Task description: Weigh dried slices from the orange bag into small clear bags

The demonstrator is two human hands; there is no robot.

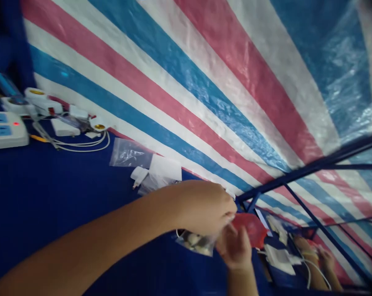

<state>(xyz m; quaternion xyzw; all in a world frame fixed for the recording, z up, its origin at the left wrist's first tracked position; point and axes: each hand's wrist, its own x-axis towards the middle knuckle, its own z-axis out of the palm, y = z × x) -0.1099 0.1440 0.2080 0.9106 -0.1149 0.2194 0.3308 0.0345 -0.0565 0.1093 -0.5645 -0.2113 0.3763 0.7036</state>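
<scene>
My left hand [209, 207] reaches across from the lower left, its fingers bent together beside a red plastic bag [252, 231]. What the fingertips pinch is hidden and blurred. Just below it my right hand [236, 246] comes up from the bottom edge, palm turned toward me and fingers apart, close against the red bag. A small clear bag [196, 242] with pale and dark little parts inside lies on the blue surface under my left wrist, near the right hand's fingers.
A power strip [7, 129] and white lamp sockets [48, 105] with cables stand at the left. An empty clear bag [131, 153], a white plug [139, 176] and white paper [165, 166] lie by the striped sheet. Beyond a blue metal frame [309, 167], another person's hands [324, 259] work at the right.
</scene>
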